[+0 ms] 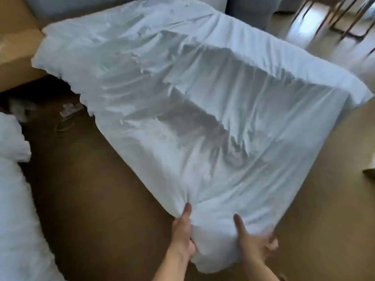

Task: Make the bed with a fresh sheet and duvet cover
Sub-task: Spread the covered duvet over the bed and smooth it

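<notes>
**Q:** Where is the bedding?

**Me:** The white duvet (192,110) is spread out ahead of me over the brown floor (97,189). Its near corner is bunched in my hands and its far end reaches toward the grey sofa (60,7). The far left corner overlaps the cardboard box (16,57). I cannot tell whether the middle touches the floor.

**Q:** Your hands?

**Me:** My left hand (182,234) grips the near edge; the thumb lies on top pointing away, and the fingers are curled under the fabric. My right hand (251,244) holds the same corner just beside it, thumb on top. Its fingers are wrapped round the underside and blurred, so I cannot give the finer detail. The two hands are near each other with a fold of cloth between them.

**Q:** State of the fabric?

**Me:** Creased; wrinkles fan out from my grip. Greyer patches show through the middle and the edges look puffier. The whole view is soft with blur.

**Q:** Anything else around?

**Me:** A heap of white bedding (14,199) lies at my left, well apart from the duvet. Dark chair legs (345,21) stand far right on glossy flooring.
</notes>
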